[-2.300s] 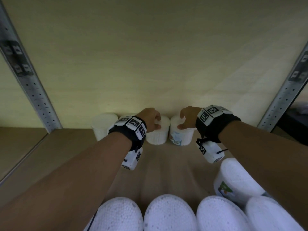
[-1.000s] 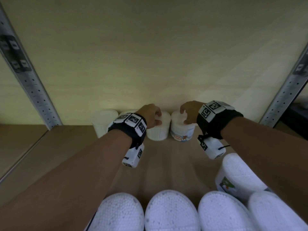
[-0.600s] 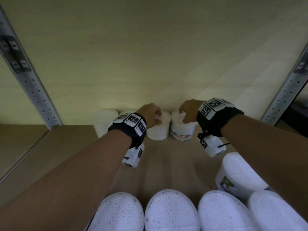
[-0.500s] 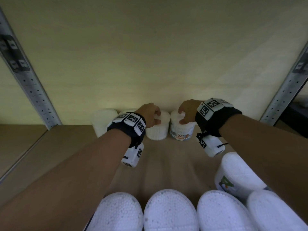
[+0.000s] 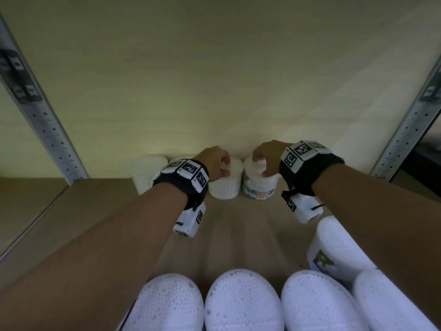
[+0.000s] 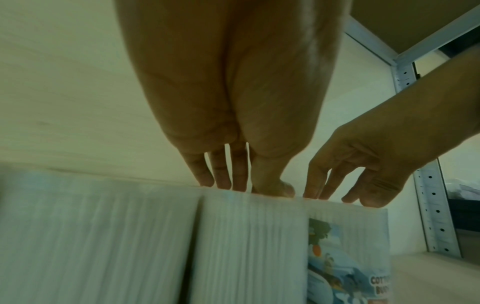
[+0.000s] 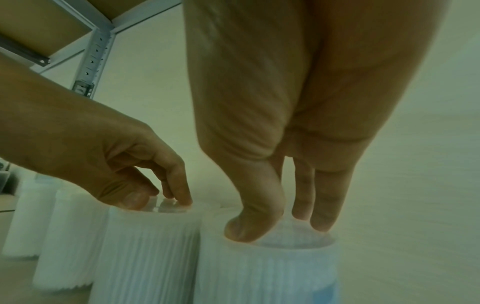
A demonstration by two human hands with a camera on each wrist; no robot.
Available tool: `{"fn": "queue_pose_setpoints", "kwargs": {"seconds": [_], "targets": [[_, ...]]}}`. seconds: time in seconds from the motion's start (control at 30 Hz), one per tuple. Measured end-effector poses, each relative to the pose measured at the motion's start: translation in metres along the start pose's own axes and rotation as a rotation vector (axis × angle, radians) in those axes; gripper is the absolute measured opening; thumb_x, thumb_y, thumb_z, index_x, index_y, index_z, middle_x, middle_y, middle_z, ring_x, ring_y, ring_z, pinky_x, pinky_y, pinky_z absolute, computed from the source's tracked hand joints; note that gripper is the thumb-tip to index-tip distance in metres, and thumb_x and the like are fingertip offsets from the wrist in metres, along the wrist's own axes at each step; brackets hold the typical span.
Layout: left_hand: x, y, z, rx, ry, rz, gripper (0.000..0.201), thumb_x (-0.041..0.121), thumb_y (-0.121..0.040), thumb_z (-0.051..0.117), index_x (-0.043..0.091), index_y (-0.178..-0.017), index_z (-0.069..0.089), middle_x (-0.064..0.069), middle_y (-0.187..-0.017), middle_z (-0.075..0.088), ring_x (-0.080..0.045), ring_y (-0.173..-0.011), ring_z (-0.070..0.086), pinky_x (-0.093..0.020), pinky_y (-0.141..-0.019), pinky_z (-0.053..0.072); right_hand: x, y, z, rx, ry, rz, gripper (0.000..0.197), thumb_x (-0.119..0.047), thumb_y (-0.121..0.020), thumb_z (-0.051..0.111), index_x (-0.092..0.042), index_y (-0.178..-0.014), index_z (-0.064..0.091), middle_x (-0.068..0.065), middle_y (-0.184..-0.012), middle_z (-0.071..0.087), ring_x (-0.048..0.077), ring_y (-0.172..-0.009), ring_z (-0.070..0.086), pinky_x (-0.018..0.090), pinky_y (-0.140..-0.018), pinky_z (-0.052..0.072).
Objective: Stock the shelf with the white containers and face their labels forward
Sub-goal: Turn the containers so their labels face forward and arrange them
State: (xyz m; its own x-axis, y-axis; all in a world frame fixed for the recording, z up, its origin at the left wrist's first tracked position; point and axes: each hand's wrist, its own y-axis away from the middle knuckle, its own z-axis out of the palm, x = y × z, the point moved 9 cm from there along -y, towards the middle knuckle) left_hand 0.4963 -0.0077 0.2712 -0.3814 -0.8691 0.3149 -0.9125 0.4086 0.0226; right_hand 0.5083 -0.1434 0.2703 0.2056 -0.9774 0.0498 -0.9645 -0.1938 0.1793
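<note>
Two white ribbed containers stand side by side at the back of the shelf. My left hand [image 5: 225, 167] grips the top of the left container [image 5: 224, 187], whose front shows plain ribs and no label. My right hand [image 5: 261, 167] grips the lid of the right container [image 5: 260, 189], thumb at the front rim and fingers behind; its "COTTON BUDS" label faces me. The left wrist view shows my left hand [image 6: 244, 189] on the plain container [image 6: 249, 246] beside the labelled one [image 6: 345, 257]. In the right wrist view my right hand [image 7: 280, 230] pinches its lid [image 7: 265, 273].
More white containers [image 5: 148, 170] stand at the back left against the wall. A row of several containers [image 5: 241, 302] lines the front edge, and one with a label [image 5: 334, 247] stands at the right. Grey perforated uprights [image 5: 55, 144] frame the wooden shelf [image 5: 95, 211].
The right container has turned under my right hand, so its label has come round to the front. My left hand stays on its container, which still shows plain ribs.
</note>
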Motion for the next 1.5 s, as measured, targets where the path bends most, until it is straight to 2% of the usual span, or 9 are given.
{"fn": "queue_pose_setpoints", "kwargs": {"seconds": [0.2,0.5,0.6,0.67,0.83,1.07,1.3,1.4,1.5], "targets": [[0.001,-0.001,0.001,-0.060,-0.041,0.008,0.040,0.020,-0.089,0.063,0.011,-0.127,0.055,-0.010,-0.135,0.049,-0.027,-0.123,0.050,-0.033,-0.101,0.041,0.003,0.002,0.000,0.009,-0.025,0.000,0.054,-0.024,-0.083,0.070,-0.015,-0.133,0.050,0.006,-0.142,0.046,0.028,-0.129,0.046,0.036,-0.104,0.040],[0.013,0.002,-0.002,-0.118,-0.062,0.080,0.053,-0.015,-0.082,0.045,0.016,-0.123,0.056,-0.010,-0.142,0.045,-0.027,-0.130,0.045,-0.033,-0.098,0.041,0.006,0.000,0.002,0.005,-0.032,0.018,0.054,-0.025,-0.083,0.070,-0.017,-0.132,0.050,0.005,-0.143,0.045,0.028,-0.129,0.046,0.036,-0.103,0.040],[0.009,0.001,-0.005,-0.058,-0.025,0.062,0.042,-0.007,-0.087,0.049,0.013,-0.124,0.054,-0.010,-0.140,0.045,-0.027,-0.127,0.046,-0.031,-0.095,0.041,0.007,-0.001,0.002,0.008,-0.031,0.022,0.055,-0.027,-0.081,0.071,-0.018,-0.131,0.051,0.005,-0.143,0.045,0.028,-0.129,0.047,0.037,-0.105,0.041],[0.009,0.000,-0.009,0.019,-0.034,0.029,0.033,0.014,-0.092,0.056,0.011,-0.124,0.053,-0.012,-0.135,0.047,-0.028,-0.123,0.048,-0.032,-0.096,0.040,0.006,-0.001,0.002,0.007,-0.036,0.026,0.055,-0.026,-0.080,0.072,-0.018,-0.130,0.051,0.005,-0.142,0.046,0.028,-0.128,0.048,0.038,-0.105,0.042],[0.013,-0.003,-0.002,0.056,-0.168,-0.033,0.052,0.045,-0.088,0.059,0.005,-0.121,0.056,-0.017,-0.125,0.053,-0.031,-0.113,0.053,-0.036,-0.090,0.045,0.006,-0.001,0.003,-0.001,-0.026,0.025,0.055,-0.027,-0.081,0.072,-0.017,-0.131,0.051,0.006,-0.141,0.046,0.029,-0.127,0.048,0.039,-0.105,0.042],[0.014,-0.003,0.000,-0.034,-0.132,-0.025,0.048,0.031,-0.091,0.060,0.006,-0.131,0.050,-0.014,-0.138,0.046,-0.029,-0.123,0.049,-0.034,-0.099,0.041,0.006,-0.003,0.003,-0.001,-0.031,0.017,0.054,-0.025,-0.081,0.073,-0.016,-0.129,0.052,0.007,-0.140,0.047,0.029,-0.126,0.049,0.039,-0.105,0.042],[0.017,0.002,0.003,-0.159,-0.042,0.044,0.052,-0.012,-0.085,0.045,0.017,-0.128,0.052,-0.010,-0.144,0.042,-0.029,-0.128,0.045,-0.033,-0.092,0.042,0.008,-0.004,0.005,-0.004,-0.044,0.021,0.056,-0.026,-0.081,0.072,-0.016,-0.132,0.051,0.008,-0.143,0.045,0.029,-0.128,0.047,0.038,-0.105,0.041],[0.015,0.004,0.003,-0.112,0.002,0.037,0.047,-0.011,-0.085,0.043,0.014,-0.125,0.052,-0.010,-0.141,0.043,-0.029,-0.126,0.046,-0.029,-0.085,0.039,0.007,-0.004,0.004,-0.009,-0.052,0.024,0.056,-0.023,-0.082,0.072,-0.014,-0.133,0.051,0.008,-0.143,0.045,0.029,-0.128,0.047,0.038,-0.107,0.041],[0.009,0.001,-0.005,0.047,-0.005,-0.015,0.029,0.015,-0.093,0.051,0.010,-0.121,0.052,-0.012,-0.131,0.046,-0.030,-0.122,0.046,-0.033,-0.093,0.040,0.007,-0.004,0.005,-0.003,-0.050,0.030,0.056,-0.024,-0.081,0.073,-0.014,-0.132,0.052,0.009,-0.141,0.048,0.029,-0.125,0.050,0.039,-0.105,0.043]]}}
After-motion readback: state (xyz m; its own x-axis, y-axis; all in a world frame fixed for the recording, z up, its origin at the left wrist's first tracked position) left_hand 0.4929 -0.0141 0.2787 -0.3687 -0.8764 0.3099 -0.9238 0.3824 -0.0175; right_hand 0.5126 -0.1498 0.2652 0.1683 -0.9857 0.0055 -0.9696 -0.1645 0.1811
